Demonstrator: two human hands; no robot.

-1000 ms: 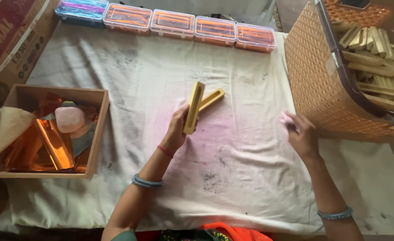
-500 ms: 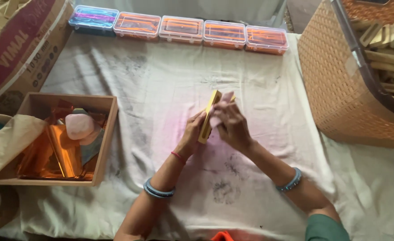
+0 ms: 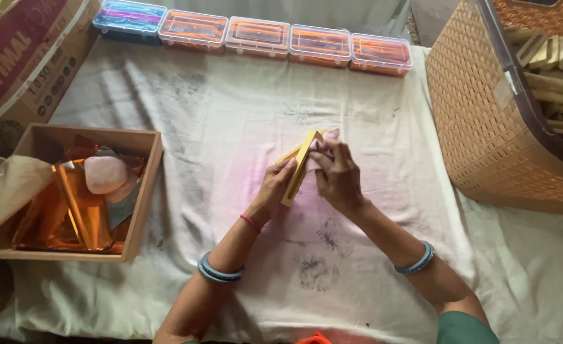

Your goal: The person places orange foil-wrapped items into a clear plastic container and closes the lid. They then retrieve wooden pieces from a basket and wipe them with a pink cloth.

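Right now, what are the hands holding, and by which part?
The left hand grips a yellow strip at its lower end; the right hand presses a pinkish cloth against its upper part.

Two bare forearms in view, no long sleeves over them. Left hand (image 3: 274, 191): thin red thread band (image 3: 251, 222) round wrist; farther up forearm, blue-grey bangle (image 3: 218, 272) (looks like two thin rings stacked). Right hand (image 3: 337, 177): matching blue-grey bangle (image 3: 416, 260) on forearm, no thread at wrist. Green sleeve edge (image 3: 463, 328) at right upper arm, bottom of view. Scrap of orange-red cloth (image 3: 314, 338) at bottom edge, between arms (garment, cut off by frame).
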